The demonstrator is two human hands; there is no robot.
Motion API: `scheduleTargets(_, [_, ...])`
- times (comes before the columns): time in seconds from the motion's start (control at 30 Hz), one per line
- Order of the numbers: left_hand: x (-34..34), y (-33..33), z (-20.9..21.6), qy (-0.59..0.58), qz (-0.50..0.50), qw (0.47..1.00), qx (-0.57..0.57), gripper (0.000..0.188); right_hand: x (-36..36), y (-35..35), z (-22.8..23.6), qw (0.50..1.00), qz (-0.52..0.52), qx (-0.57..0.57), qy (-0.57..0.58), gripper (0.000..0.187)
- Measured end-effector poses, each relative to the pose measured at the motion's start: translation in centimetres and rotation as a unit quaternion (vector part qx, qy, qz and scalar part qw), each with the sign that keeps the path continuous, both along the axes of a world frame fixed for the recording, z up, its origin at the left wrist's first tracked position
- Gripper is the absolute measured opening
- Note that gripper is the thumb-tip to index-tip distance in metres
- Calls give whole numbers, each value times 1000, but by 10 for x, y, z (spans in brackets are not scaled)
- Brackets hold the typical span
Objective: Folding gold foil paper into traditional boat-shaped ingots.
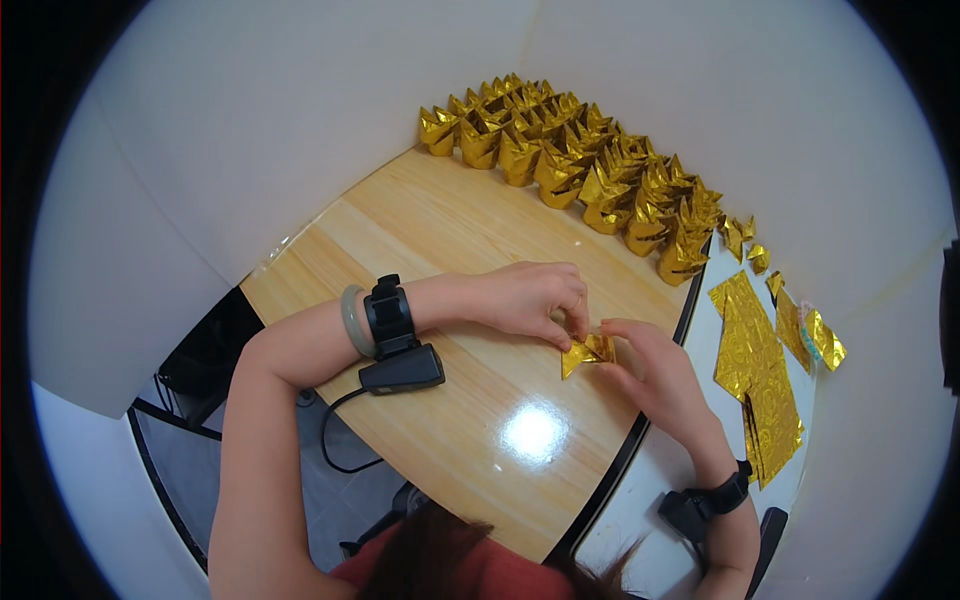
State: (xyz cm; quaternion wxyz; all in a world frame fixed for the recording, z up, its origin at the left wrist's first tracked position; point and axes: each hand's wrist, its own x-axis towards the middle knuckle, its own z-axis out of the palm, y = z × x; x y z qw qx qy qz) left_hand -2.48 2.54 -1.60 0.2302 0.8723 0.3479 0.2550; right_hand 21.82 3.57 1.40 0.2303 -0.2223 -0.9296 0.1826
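A small piece of folded gold foil paper (587, 352) is held just above or on the wooden table, right of its middle. From its upper left side my left hand (545, 300) grips it, with thumb and fingers pinched together at the edge. On the right, my right hand (655, 375) closes around the other end between thumb and forefinger. The paper is creased into a pointed shape, and my fingertips cover part of it. Wristbands with black devices sit on both my wrists, and a pale bangle (355, 322) is on my left forearm.
Rows of finished-looking gold paper ingots (605, 200) stand along the table's far right edge. Flat gold foil sheets (765, 395) lie stacked on the white surface to the right, near several small folded gold pieces (760, 258). A black cable (325, 435) hangs at the table's near left edge.
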Motion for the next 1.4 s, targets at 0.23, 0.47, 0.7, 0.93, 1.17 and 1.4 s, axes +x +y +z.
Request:
scheduleTargets(0.23, [-1,3,-3,-4,7,999,-33,24,-4,3,-4,999,-3,-2,-46,26])
scheduleTargets(0.47, [-2,7,-9,-26,-18,999,-10,24,5,12,-12,997,58,39,19,23])
scheduleTargets(0.7, [-2,6,-9,-22,-20,1000,-6,24,6,11,-9,998,37,44,26,19])
scheduleTargets(0.93, [-1,6,-7,-22,-19,999,-17,26,2,9,-13,996,46,78,5,13])
scheduleTargets(1.17, [-2,5,-8,-10,-29,999,-19,24,3,10,-27,942,-100,-309,88,26])
scheduleTargets(1.4, [5,-2,0,-59,-13,996,-64,22,1,15,-31,996,-52,70,35,28])
